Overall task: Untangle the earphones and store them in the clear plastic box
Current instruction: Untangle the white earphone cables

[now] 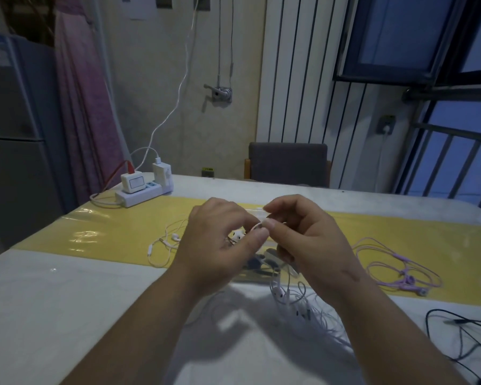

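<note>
My left hand (220, 240) and my right hand (303, 234) meet above the table's middle. Both pinch a thin white earphone cable (257, 225) between thumb and fingers, and white earbuds (238, 235) show just under the left fingers. More white cable (295, 304) hangs below my right hand in a tangled heap on the table. The clear plastic box (261, 269) lies under my hands, mostly hidden, with dark items inside. Another white earphone set (164, 243) lies to the left on the yellow mat.
Purple earphones (400, 273) lie on the yellow mat (122, 232) at the right. Black earphones (461, 337) sprawl at the near right edge. A white power strip with chargers (143, 188) sits at the back left. A grey chair (288, 163) stands behind the table.
</note>
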A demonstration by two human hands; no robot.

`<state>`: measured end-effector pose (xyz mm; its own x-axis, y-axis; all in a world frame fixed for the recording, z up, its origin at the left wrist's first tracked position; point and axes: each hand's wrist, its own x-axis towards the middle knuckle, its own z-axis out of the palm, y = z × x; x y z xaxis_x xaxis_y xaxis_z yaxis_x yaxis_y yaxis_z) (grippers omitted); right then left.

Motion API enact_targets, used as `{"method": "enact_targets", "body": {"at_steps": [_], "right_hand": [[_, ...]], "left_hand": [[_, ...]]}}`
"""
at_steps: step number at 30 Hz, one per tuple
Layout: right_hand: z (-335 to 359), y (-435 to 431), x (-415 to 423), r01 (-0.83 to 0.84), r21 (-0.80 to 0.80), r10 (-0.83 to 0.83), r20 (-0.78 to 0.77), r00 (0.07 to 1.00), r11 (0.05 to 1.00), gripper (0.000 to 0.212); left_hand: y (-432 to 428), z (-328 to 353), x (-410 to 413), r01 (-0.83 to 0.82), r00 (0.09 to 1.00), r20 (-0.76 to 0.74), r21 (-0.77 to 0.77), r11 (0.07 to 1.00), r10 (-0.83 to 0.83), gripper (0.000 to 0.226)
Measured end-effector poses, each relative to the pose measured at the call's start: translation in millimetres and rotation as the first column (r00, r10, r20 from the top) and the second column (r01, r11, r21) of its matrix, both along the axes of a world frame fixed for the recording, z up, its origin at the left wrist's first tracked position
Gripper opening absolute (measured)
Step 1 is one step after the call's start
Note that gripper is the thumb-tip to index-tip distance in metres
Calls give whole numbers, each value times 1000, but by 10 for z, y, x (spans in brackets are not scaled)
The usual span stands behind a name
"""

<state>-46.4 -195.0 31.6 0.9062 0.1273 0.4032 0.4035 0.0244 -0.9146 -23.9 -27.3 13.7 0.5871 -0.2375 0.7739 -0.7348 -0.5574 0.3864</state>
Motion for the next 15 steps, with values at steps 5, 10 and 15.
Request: {"method": "enact_targets", "body": {"at_steps": [5,10,15], "right_hand": [[19,-27,1,-106,127,123,-139,983,986,12],[37,-125,13,-123,-48,117,-122,986,991,16],[80,-227,50,-37,-152,22,-100,995,988,6]], "left_hand": [[-38,-7,0,-6,997,-71,-179,984,-7,27],[-35,19,-28,-109,986,-158,-428,897,44,24],[17,20,37,-152,979,-197,-565,811,47,24]]}}
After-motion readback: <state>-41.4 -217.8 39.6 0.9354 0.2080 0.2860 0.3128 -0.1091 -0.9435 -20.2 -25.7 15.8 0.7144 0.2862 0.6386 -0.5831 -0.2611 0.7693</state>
